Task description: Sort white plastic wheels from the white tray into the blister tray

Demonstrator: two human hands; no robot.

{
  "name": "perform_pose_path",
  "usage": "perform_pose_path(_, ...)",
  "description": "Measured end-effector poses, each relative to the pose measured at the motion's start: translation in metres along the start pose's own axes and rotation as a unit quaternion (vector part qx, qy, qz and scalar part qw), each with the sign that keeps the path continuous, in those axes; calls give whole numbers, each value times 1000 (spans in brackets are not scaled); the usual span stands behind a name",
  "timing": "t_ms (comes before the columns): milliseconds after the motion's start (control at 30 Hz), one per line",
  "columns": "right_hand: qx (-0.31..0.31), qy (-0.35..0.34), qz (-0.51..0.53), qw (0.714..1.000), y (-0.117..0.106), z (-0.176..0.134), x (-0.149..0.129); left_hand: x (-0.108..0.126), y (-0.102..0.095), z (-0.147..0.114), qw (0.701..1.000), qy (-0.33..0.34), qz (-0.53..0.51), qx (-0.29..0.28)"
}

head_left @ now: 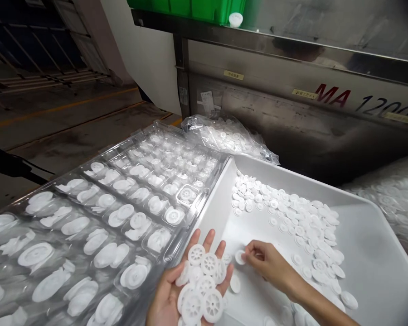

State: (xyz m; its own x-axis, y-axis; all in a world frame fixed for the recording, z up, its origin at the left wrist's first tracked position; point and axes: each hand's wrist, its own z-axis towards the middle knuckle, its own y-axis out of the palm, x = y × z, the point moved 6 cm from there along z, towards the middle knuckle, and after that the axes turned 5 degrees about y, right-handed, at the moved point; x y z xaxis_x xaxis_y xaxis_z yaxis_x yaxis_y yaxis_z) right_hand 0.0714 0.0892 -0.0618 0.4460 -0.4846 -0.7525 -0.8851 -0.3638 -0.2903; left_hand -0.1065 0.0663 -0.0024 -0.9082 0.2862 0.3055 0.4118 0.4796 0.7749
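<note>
My left hand (165,292) is palm up at the near edge of the white bin, fingers slightly curled under a heap of small white plastic wheels (204,285) with spoked centres. To its right, my right hand (270,265) pinches a single white plastic disc (240,257) between thumb and fingertips, low over the bin floor. Another loose white disc (235,284) lies just below it. Many more white discs (292,213) are spread through the white bin (363,213), mostly along its far and right sides.
Left of the bin, a clear plastic tray (114,246) has compartments with white parts in them. Behind lies a clear bag (231,136) of white pieces. A metal ledge (292,50) carries a green crate (190,9) and one white part (235,19). Another bag (394,199) sits right.
</note>
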Motion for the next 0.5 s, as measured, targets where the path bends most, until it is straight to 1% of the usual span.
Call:
perform_pose_path(67, -6, -7, -35, 999, 11, 4, 17, 1, -3, 1, 999, -10, -11, -32)
perform_pose_path(100, -8, -15, -49, 999, 16, 4, 21, 1, -4, 2, 998, -11, -22, -50)
perform_pose_path(167, -5, -41, -74, 996, 21, 0, 17, -3, -6, 4, 995, -7, -47, -85)
perform_pose_path(233, 8, -72, -90, 993, 16, -7, 2, -10, -5, 4, 992, -20, -61, -113)
perform_pose_path(333, 34, -110, -82, 990, -3, -22, -33, -23, -4, 3, 988, -61, -67, -125)
perform_pose_path(367, 37, -119, -74, 989, -8, -28, -45, -26, -3, 2, 987, -66, -72, -125)
perform_pose_path(433, 24, -129, -70, 989, -12, -38, -65, -30, -2, 2, 987, -68, -78, -123)
perform_pose_path(500, -1, -132, -80, 988, -8, -45, -78, -33, -1, 2, 988, -73, -69, -117)
